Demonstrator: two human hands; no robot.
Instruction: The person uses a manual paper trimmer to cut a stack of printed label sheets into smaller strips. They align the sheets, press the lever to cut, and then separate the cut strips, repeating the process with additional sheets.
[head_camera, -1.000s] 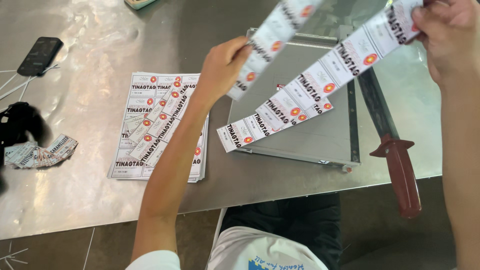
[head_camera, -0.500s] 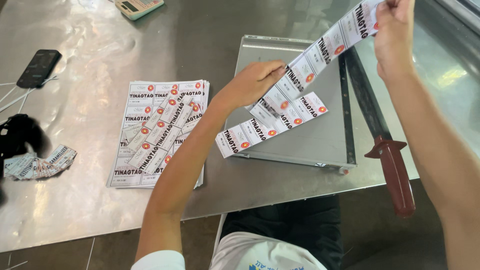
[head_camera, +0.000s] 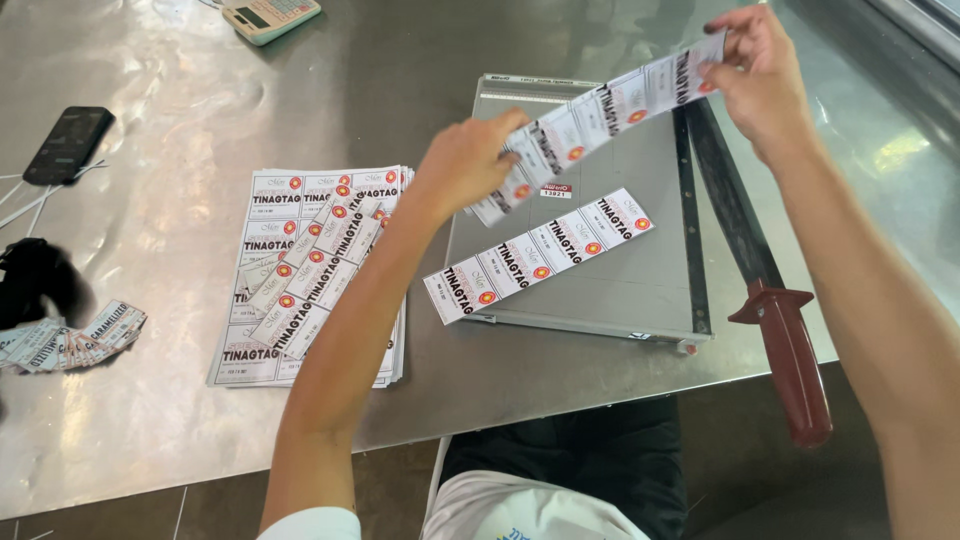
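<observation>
Label strip (head_camera: 600, 110) was pinched at both ends by left hand (head_camera: 468, 160) and right hand (head_camera: 760, 75), above the paper cutter (head_camera: 590, 270).

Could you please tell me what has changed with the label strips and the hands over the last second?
One label strip now lies flat on the paper cutter, let go. The other strip stays pinched between the left hand and right hand, which have come lower. The stack of label sheets, the phone and the cutter's handle have not moved.
</observation>
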